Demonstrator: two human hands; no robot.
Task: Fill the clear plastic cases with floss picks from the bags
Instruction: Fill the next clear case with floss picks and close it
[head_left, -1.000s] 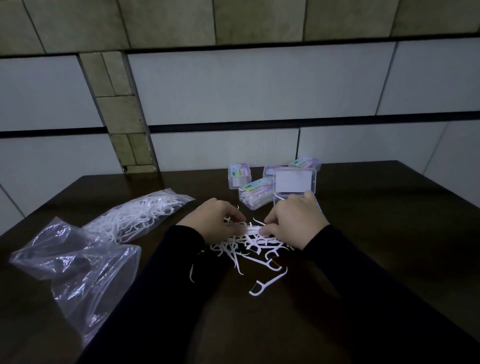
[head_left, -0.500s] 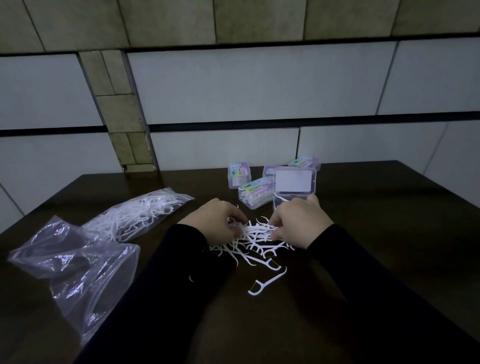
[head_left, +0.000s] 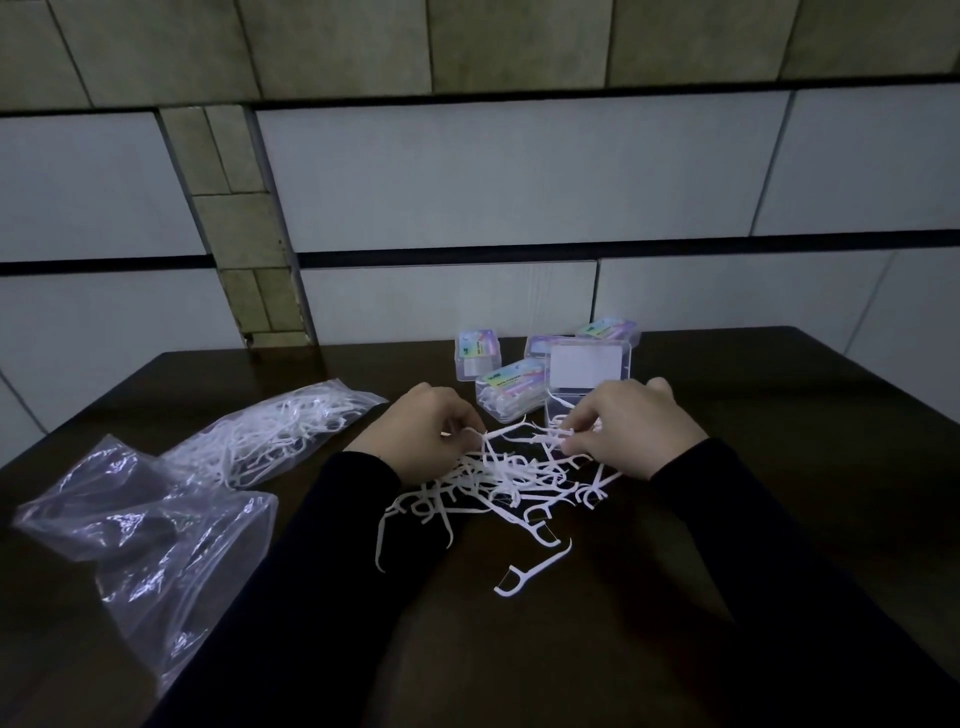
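Two hands we see over the floss picks (head_left: 498, 478) heaped on the bench (head_left: 779, 467): left hand (head_left: 423, 434) and right hand (head_left: 631, 431) fingers curl, pinching picks; the open case (head_left: 587, 384) behind is partly hidden.

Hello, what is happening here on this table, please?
A person sorts a loose pile of floss picks on the dark table. The left hand and the right hand each pinch picks beside an open clear case. One bag holds more picks; the other bag looks empty.
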